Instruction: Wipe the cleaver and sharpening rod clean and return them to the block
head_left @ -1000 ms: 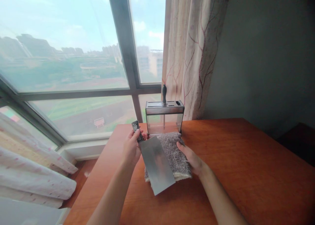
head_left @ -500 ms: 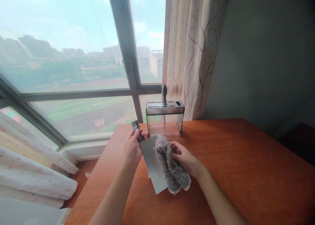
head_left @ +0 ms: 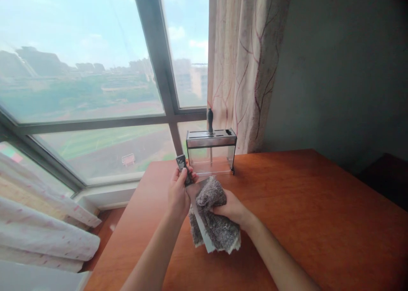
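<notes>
My left hand (head_left: 178,194) grips the dark handle of a cleaver (head_left: 202,231), its wide steel blade turned nearly edge-on and slanting down toward me. My right hand (head_left: 232,207) clutches a grey fluffy cloth (head_left: 214,223) that is folded over the blade, covering both faces near the handle. Only a thin strip of blade shows below the cloth. Both hands hover just above the orange-brown wooden table (head_left: 306,223).
A clear knife block (head_left: 211,151) with a metal slotted top stands at the table's far edge, one black-handled knife (head_left: 210,120) upright in it. Behind it are a large window (head_left: 95,91) and a patterned curtain (head_left: 242,66). A grey wall is at right.
The cloth, earlier lying flat under the blade, was picked up by my right hand and is now wrapped over the blade. The cleaver turned from flat to nearly edge-on.
</notes>
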A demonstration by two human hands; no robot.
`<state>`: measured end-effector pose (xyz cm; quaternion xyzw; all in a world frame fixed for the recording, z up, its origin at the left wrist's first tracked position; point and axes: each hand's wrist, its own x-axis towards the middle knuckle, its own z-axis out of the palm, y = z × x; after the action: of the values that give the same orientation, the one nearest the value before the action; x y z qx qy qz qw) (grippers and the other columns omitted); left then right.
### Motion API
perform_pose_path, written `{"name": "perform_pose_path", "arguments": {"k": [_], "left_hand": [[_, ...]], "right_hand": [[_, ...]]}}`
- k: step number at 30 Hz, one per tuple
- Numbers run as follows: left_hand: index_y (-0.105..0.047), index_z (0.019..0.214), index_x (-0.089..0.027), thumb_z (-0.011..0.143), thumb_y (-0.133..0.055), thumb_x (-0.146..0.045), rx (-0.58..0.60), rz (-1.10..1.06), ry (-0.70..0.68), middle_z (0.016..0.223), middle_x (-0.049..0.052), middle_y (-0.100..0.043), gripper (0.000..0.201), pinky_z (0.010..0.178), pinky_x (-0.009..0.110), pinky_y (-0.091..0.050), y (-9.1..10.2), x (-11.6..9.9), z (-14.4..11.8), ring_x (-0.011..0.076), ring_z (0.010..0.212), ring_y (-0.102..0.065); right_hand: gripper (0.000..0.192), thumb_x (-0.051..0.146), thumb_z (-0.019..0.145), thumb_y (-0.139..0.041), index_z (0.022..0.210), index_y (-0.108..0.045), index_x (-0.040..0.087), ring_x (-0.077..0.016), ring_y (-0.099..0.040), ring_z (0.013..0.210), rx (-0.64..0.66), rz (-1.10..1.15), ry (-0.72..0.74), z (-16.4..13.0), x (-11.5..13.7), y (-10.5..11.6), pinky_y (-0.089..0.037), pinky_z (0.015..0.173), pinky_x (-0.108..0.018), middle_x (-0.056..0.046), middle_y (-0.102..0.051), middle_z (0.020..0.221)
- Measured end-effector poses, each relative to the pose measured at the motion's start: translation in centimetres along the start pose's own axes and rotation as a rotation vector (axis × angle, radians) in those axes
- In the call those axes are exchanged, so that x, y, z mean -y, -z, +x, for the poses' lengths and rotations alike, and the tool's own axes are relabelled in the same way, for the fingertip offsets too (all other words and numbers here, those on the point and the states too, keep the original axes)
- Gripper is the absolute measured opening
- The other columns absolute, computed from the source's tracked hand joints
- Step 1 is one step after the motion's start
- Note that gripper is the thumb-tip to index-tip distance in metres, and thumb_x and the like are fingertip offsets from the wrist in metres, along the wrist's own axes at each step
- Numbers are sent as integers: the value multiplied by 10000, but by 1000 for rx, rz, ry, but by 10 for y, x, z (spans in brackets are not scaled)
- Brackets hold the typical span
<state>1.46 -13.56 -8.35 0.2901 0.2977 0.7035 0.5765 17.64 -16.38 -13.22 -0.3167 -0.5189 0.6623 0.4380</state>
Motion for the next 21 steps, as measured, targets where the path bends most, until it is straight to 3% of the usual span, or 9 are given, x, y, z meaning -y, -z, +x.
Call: {"name": "perform_pose_path", "arguments": {"k": [5,11,15,21], "left_hand": [[-596,1091,-206,823,-611,-377,98,373,-21,973,39,-615,318,769,261,-461,6,-1,-3,153,857,-575],[-566,766,-161,828,-585,-410,340,733,-35,651,-27,-479,257,565,215,-380,8,8,-10,113,615,-450],[-454,636,-174,839,-544,-454,394,799,-22,566,-56,-347,358,472,206,-280,10,18,-12,91,520,-357],[-500,659,-170,835,-519,-496,308,837,-72,574,-43,-388,371,498,215,-300,11,19,-12,107,546,-381]], "right_hand": [[410,287,624,-818,983,-668,159,-215,-634,847,-144,12,69,0,5,5,-470,778,-318,-39,-714,939],[310,405,702,-754,889,-697,163,-211,-635,774,-349,18,109,3,3,18,-471,709,-308,-44,-721,857],[323,455,714,-730,854,-703,166,-220,-641,738,-352,96,60,4,0,21,-471,677,-314,-50,-722,808],[331,367,672,-782,928,-692,179,-236,-655,831,-249,149,29,-2,9,14,-483,767,-337,-53,-724,916]]}}
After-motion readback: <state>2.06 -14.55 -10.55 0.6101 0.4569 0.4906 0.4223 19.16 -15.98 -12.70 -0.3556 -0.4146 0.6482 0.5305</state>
